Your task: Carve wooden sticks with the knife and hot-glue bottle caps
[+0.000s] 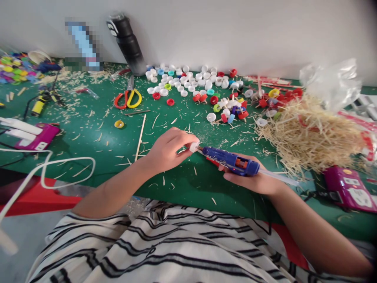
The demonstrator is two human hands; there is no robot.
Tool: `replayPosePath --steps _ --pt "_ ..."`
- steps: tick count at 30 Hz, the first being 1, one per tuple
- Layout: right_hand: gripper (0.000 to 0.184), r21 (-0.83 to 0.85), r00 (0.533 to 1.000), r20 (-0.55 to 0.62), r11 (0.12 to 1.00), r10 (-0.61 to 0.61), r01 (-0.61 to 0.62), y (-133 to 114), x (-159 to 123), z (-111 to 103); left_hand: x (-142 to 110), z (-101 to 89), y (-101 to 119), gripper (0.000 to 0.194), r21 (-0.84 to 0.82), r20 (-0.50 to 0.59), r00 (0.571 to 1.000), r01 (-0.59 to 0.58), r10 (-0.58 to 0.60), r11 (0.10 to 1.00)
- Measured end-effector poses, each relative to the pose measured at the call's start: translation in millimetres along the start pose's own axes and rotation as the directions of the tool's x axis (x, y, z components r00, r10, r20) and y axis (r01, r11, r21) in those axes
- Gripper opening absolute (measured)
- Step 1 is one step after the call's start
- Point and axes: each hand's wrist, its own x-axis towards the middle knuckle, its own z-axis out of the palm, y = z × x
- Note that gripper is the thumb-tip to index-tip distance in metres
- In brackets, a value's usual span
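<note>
Between the thumb and fingers of my left hand (169, 148) is a small white bottle cap (193, 146). My right hand (253, 179) is wrapped round a blue glue gun (231, 159), and a clear glue stick (279, 177) sticks out of its back end. The gun's nozzle (200, 149) points left and meets or nearly meets the cap; I cannot tell whether they touch. Both hands are above the green table (176, 184). The inside of the cap is hidden from me.
Many white caps (184, 80) and coloured pieces (232, 108) lie at the back. Scissors (129, 98), a black bottle (126, 43) and a yellow cap (119, 124) are to the left. A straw-like pile (318, 137) and purple power strips (349, 188) flank the work area.
</note>
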Motion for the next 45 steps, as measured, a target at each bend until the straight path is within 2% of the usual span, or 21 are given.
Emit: replayPosePath --steps 12,31,40,45 --pt "0.024 0.023 0.998 0.031 0.999 0.045 -0.046 -2 0 1 0 6.6 -6 0.027 0.004 -0.128 0.987 -0.101 0.101 0.995" --pt "0.025 0.003 0.997 0.049 0.999 0.054 -0.054 -9 1 2 1 7.7 -3 0.031 0.006 -0.116 0.988 -0.103 0.103 0.995" --pt "0.024 -0.002 0.999 -0.039 1.000 -0.001 0.001 -1 -5 0 -2 7.8 -5 0.031 -0.009 -0.117 0.992 -0.046 0.044 0.999" --pt "0.022 -0.022 0.999 -0.046 0.999 -0.026 0.025 2 -6 -2 2 5.0 -5 0.031 0.007 -0.132 0.988 -0.077 0.077 0.997"
